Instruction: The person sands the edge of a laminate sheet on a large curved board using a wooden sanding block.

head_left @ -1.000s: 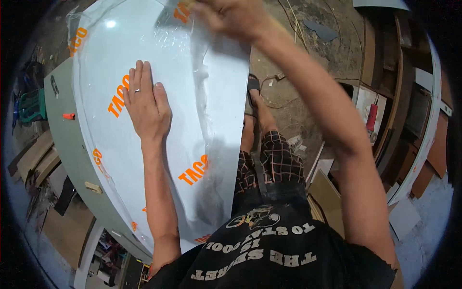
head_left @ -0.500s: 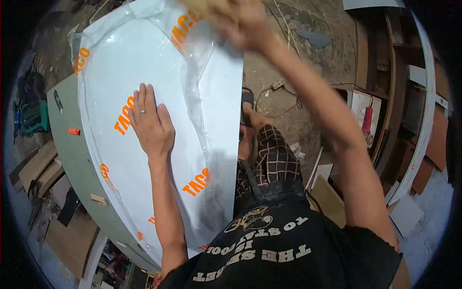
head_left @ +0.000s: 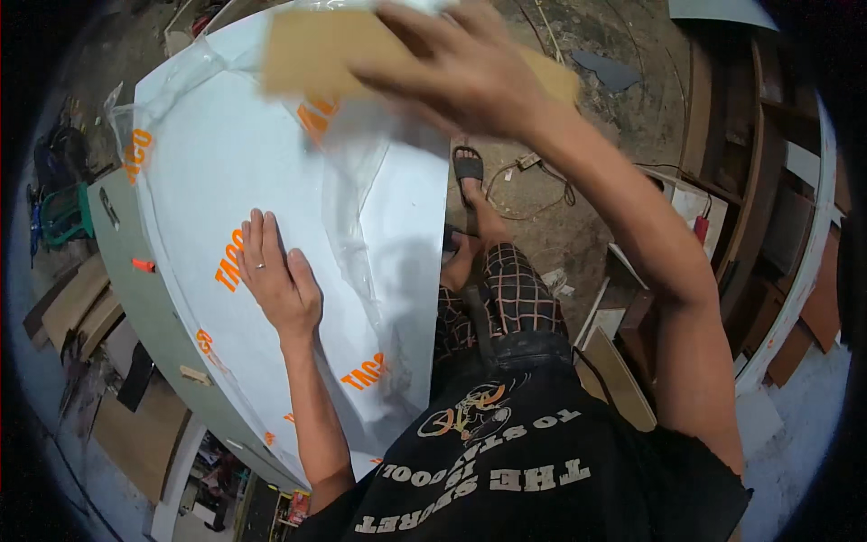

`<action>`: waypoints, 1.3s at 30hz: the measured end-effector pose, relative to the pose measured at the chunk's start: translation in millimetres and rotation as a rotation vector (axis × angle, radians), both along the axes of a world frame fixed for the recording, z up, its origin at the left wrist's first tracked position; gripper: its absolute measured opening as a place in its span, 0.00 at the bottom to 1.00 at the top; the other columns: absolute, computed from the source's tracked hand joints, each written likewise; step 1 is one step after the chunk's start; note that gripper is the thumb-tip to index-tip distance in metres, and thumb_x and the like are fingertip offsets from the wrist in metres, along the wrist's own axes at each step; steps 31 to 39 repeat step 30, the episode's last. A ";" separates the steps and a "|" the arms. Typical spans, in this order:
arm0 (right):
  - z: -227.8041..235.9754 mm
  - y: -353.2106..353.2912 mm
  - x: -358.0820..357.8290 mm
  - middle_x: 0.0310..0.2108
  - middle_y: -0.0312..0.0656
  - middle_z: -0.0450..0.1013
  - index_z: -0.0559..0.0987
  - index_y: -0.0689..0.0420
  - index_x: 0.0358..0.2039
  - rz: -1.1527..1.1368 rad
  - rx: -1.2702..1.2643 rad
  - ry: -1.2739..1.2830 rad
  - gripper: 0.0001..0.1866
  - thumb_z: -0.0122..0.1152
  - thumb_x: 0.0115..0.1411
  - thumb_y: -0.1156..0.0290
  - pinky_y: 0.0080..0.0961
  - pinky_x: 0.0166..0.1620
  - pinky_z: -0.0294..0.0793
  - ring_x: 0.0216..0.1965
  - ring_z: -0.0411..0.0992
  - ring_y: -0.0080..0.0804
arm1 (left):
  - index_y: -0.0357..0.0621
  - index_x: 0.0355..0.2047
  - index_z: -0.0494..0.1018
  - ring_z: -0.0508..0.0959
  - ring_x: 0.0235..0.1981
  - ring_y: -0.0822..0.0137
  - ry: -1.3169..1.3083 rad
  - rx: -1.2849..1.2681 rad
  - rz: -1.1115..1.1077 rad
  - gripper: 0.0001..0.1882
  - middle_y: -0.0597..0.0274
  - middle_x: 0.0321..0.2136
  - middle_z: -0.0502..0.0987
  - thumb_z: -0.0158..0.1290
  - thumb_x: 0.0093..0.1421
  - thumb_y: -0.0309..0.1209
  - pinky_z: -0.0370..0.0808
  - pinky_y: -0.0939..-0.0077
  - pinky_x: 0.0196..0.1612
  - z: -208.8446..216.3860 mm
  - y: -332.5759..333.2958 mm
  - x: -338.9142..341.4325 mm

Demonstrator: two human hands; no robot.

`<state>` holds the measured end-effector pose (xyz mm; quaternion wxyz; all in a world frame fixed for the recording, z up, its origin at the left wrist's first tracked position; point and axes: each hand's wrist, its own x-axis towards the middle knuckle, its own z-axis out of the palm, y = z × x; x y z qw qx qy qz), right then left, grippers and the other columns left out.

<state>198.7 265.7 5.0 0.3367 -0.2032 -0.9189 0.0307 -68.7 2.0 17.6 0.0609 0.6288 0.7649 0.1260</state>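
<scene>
A large white panel (head_left: 208, 154) lies in front of me, partly covered by a clear plastic film (head_left: 348, 217) with orange print, wrinkled along its edges. My left hand (head_left: 282, 287) rests flat on the film, fingers stretched out, a ring on one finger. Above the panel's far right part, my right hand (head_left: 483, 86) grips a flat tan board (head_left: 312, 54), blurred by motion. Its fingers reach over the board, which spans from above the panel to past the panel's right edge.
Under the panel is a grey-green worktop (head_left: 140, 303) holding an orange piece (head_left: 144, 266) and a small wooden block (head_left: 194, 375). Wooden shelving (head_left: 722, 154) stands at the right. A cable (head_left: 542, 215) lies on the floor near my foot. Wood offcuts (head_left: 81, 298) are at the left.
My right hand has come nearer, and more of the tan board shows, reaching left over the panel. The view has shifted a little; my left hand still lies on the film.
</scene>
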 end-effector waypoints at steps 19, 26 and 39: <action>-14.0 -52.1 74.0 0.65 0.45 0.70 0.81 0.28 0.56 0.097 -0.157 -0.070 0.25 0.70 0.56 0.54 0.41 0.51 0.70 0.50 0.72 0.43 | 0.39 0.67 0.68 0.60 0.73 0.47 0.040 -0.020 -0.008 0.29 0.49 0.69 0.66 0.46 0.66 0.32 0.48 0.48 0.74 11.8 13.4 7.8; 0.7 34.7 -60.7 0.59 0.48 0.71 0.79 0.34 0.56 0.229 -0.191 0.151 0.18 0.60 0.65 0.58 0.51 0.51 0.74 0.54 0.72 0.46 | 0.39 0.67 0.68 0.61 0.72 0.47 -0.033 0.050 -0.032 0.29 0.48 0.69 0.67 0.46 0.65 0.31 0.49 0.48 0.74 -3.6 10.8 4.4; 1.9 31.3 18.1 0.60 0.51 0.72 0.77 0.34 0.61 0.016 -0.118 -0.017 0.27 0.68 0.60 0.59 0.47 0.54 0.74 0.56 0.74 0.43 | 0.40 0.67 0.68 0.61 0.72 0.47 -0.011 0.045 -0.007 0.29 0.48 0.69 0.67 0.46 0.65 0.31 0.49 0.48 0.74 4.6 11.6 3.4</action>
